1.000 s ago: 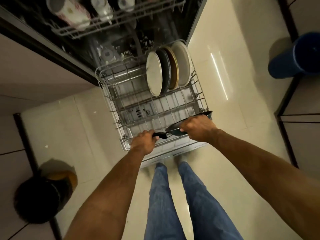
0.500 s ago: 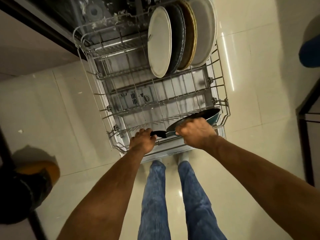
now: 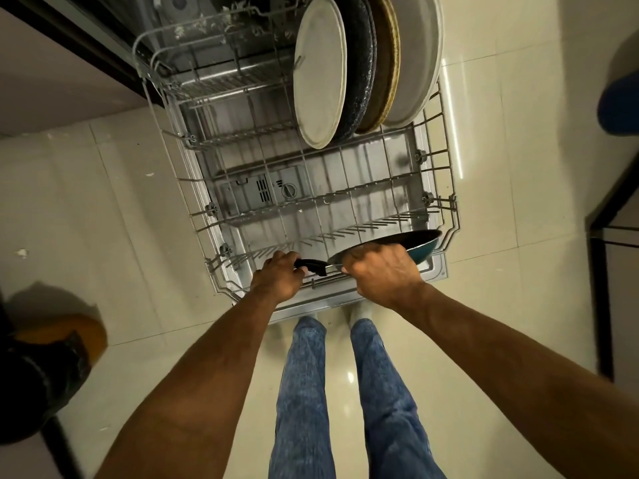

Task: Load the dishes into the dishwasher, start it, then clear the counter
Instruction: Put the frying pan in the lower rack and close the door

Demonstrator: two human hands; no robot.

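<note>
The dishwasher's lower wire rack (image 3: 193, 188) is pulled out over the open door. Several plates (image 3: 320, 70) stand on edge at its far right. A teal frying pan (image 3: 420, 248) with a black handle (image 3: 313, 266) lies tilted along the rack's near edge. My left hand (image 3: 278, 278) grips the handle's end. My right hand (image 3: 378, 274) grips the pan's near rim, hiding part of it.
The open dishwasher door (image 3: 434, 271) lies under the rack, with my legs in jeans (image 3: 304, 392) just before it. A dark round bin (image 3: 38, 375) sits on the floor at lower left. A blue object (image 3: 620, 105) and a black frame (image 3: 601, 236) are at right.
The view has dropped closer to the lower rack, and the upper rack with cups has left the frame. Both hands keep the same hold on the pan at the rack's near edge.
</note>
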